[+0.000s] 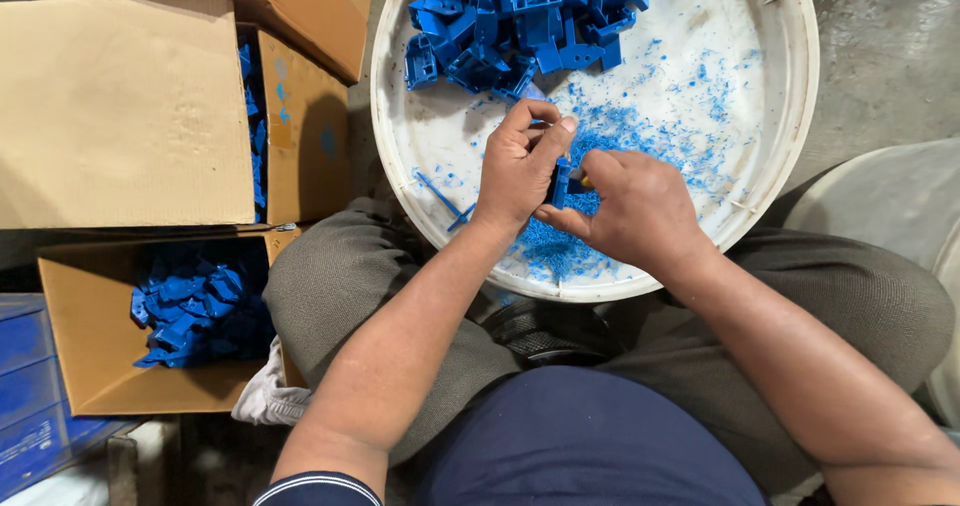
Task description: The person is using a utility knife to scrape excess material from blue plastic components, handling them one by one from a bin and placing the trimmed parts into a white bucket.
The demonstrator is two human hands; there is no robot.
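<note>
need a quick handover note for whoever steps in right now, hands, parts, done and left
Left hand: shut on a small blue part over the white tub.
Right hand: closed against the same part; any tool in its grip is mostly hidden.
Parts pile: at the tub's far side.
Shavings: spread under the hands, so some trimming looks done.
Open box at left holds blue parts.
Left: the pile, apparently.

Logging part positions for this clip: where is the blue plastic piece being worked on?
In the head view, the blue piece sits pinched between the left hand and right hand, over the near edge of the white tub.
</note>
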